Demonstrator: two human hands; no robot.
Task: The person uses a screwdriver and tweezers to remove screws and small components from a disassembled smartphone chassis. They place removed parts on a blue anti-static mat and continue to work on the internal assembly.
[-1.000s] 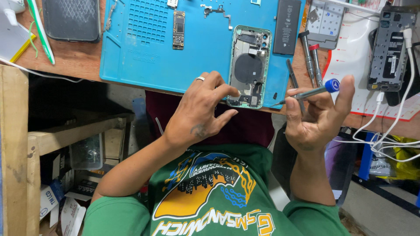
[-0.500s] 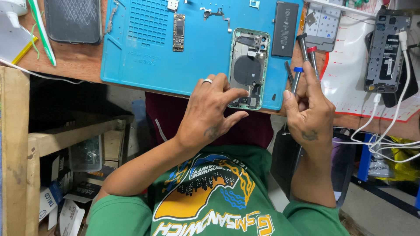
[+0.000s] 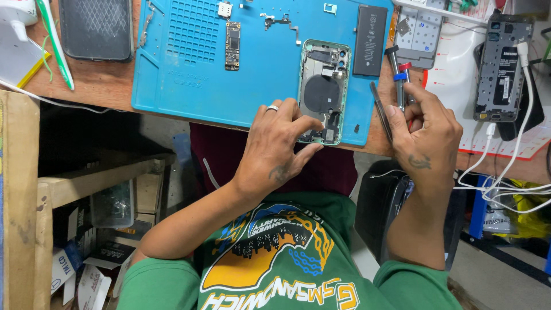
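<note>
— Since a moment ago, what has shifted?

— Right hand [image 3: 427,129] has swung the blue-capped screwdriver [image 3: 399,80] from lying across the palm to standing over the bench edge, beside the red-capped driver [image 3: 406,70]. Its fingers are closed around the screwdriver and the tweezers [image 3: 380,109].

— And the opened phone [image 3: 323,92]?

— It lies on the blue repair mat [image 3: 189,86], between the two hands, its back shell showing the round charging coil. Left hand [image 3: 275,146], with a ring on one finger, pinches the phone's near bottom edge with thumb and fingertips.

— What's around them?

— Beyond the right hand lies a black battery [image 3: 370,40]; beyond the left, a narrow logic board [image 3: 232,45]. Far past the right hand sits another opened phone [image 3: 502,66] with white cables [image 3: 505,172].
</note>
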